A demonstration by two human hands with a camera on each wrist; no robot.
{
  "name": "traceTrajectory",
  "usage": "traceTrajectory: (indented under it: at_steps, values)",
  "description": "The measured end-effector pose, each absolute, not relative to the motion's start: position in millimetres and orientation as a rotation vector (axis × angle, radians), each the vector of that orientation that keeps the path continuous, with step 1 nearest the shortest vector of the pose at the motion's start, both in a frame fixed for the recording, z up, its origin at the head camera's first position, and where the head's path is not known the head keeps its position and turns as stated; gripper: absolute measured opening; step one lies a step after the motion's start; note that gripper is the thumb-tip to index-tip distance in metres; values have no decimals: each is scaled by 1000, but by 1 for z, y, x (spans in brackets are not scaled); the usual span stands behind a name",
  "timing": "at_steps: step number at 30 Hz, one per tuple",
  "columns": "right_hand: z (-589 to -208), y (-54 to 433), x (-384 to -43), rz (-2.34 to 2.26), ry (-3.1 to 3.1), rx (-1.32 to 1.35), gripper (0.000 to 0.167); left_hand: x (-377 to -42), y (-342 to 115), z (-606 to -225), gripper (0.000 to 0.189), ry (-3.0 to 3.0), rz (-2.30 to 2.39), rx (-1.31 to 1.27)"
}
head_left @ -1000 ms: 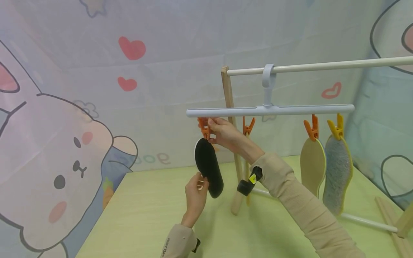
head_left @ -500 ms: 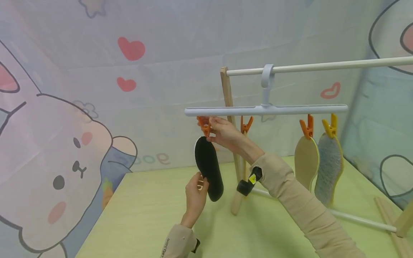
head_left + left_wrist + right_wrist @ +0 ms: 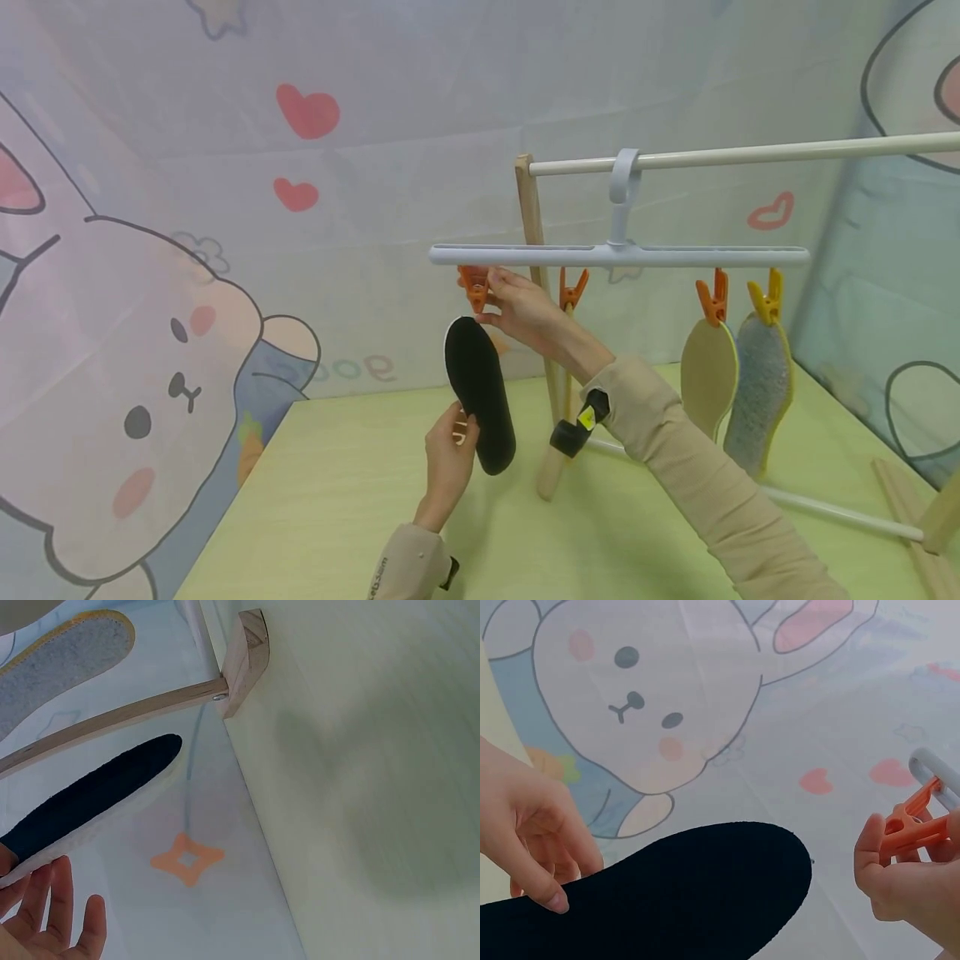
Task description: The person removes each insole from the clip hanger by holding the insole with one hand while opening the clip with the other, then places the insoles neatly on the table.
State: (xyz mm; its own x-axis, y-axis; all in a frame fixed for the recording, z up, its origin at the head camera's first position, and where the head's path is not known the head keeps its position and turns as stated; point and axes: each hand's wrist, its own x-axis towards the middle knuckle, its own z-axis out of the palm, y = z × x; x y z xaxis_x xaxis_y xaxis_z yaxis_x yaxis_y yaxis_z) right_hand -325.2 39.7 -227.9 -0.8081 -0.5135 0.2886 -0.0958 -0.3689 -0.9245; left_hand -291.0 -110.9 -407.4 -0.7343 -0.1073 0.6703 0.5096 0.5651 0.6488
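A black insole (image 3: 480, 392) with a white fleecy underside hangs upright in the head view, its edge pinched between the thumb and fingers of my left hand (image 3: 448, 458). Just above it, my right hand (image 3: 525, 310) holds an orange clip (image 3: 474, 287) at the left end of the grey hanger (image 3: 517, 256). A small gap separates the clip from the insole's top, plain in the right wrist view, where the insole (image 3: 682, 892) lies apart from the clip (image 3: 911, 825). From the left wrist view, the fleecy side faces my left fingers (image 3: 56, 900).
The hanger hooks over a white rod (image 3: 750, 152) on a wooden stand (image 3: 529, 204). Another orange clip (image 3: 573, 287) hangs near its middle. To the right, clips hold a beige insole (image 3: 707, 375) and a grey fleecy insole (image 3: 761, 392). Below lies a pale green tabletop (image 3: 337, 483).
The black insole has come away from the orange clip and shifted slightly down and left with my left hand. The hanger's right end has swung a little, carrying its insoles left.
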Motion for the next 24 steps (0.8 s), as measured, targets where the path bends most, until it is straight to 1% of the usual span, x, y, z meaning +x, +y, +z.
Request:
traceTrajectory:
  at_steps: [14, 24]
  values:
    - [-230, 41, -325, -2244, 1574, -870, 41, -289, -121, -406, 13, -2175, -1172, -294]
    - [-235, 42, -325, -2215, 1614, -858, 42, -289, -129, -405, 12, -2213, -1194, -310]
